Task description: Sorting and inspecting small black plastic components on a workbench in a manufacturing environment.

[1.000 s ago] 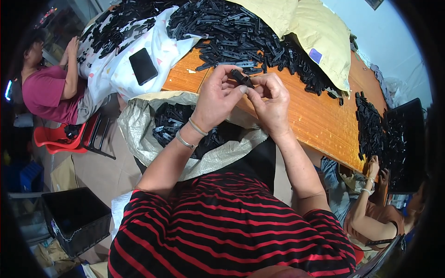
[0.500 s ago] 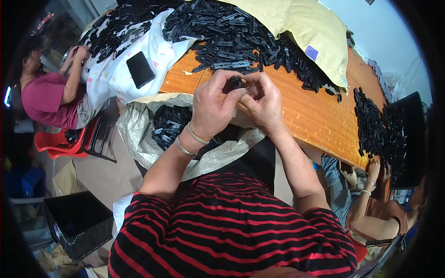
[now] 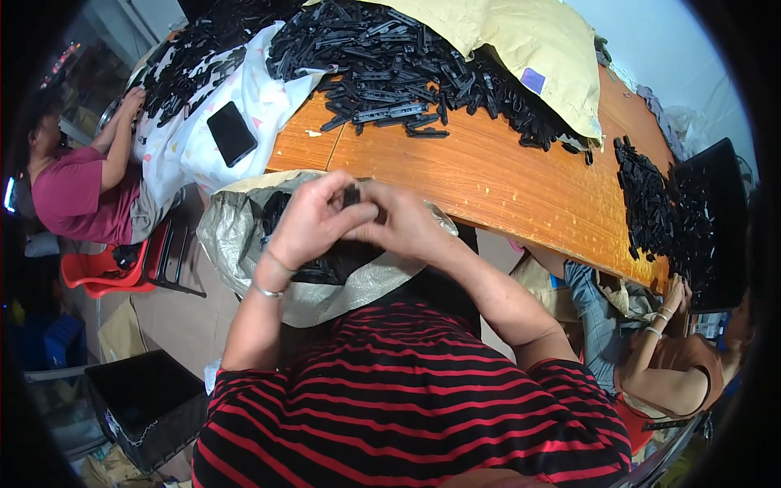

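black part (image 3: 352,196), between left hand (image 3: 311,221) and right hand (image 3: 407,224), above sack (image 3: 223,244)

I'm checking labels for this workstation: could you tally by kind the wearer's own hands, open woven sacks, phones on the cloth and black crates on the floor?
Left hand and right hand: 2
Open woven sack: 1
Phone: 1
Black crate: 1
Total: 5

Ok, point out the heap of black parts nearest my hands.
The heap inside the open woven sack, partly hidden by your left hand; the other heaps lie outside it.
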`<state>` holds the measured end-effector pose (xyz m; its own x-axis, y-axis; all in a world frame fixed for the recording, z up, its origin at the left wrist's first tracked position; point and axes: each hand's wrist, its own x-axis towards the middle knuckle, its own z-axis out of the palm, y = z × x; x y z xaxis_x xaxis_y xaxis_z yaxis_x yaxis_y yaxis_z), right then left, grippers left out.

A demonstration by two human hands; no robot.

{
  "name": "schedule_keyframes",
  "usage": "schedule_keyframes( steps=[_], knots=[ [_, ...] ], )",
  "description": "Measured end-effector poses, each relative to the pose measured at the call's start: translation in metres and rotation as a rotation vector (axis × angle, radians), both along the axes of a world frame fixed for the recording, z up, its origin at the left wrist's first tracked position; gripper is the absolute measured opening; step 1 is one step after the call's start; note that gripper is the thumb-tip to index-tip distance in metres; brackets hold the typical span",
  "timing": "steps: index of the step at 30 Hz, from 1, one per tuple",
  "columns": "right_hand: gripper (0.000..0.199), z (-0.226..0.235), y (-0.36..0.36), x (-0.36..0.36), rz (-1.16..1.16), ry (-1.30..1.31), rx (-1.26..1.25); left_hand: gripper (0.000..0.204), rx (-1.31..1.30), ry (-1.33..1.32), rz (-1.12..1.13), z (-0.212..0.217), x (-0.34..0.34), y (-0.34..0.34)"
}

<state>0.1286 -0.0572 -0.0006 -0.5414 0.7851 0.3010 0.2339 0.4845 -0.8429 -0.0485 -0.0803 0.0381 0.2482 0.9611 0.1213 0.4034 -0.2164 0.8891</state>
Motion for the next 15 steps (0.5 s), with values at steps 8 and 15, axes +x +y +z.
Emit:
schedule_keyframes(
  steps=[8, 15],
  knots=[
    [0.017, 0.01, 0.076, 0.064, -0.249, -0.028, -0.166, 0.018, 0.087, 0.189, -0.041, 0.009, 0.0, 0.026],
    [0.018, -0.008, 0.165, 0.115, -0.596, -0.641, 0.413, 0.01, 0.576, 0.446, 0.015, -0.052, 0.088, 0.111]
  ],
)
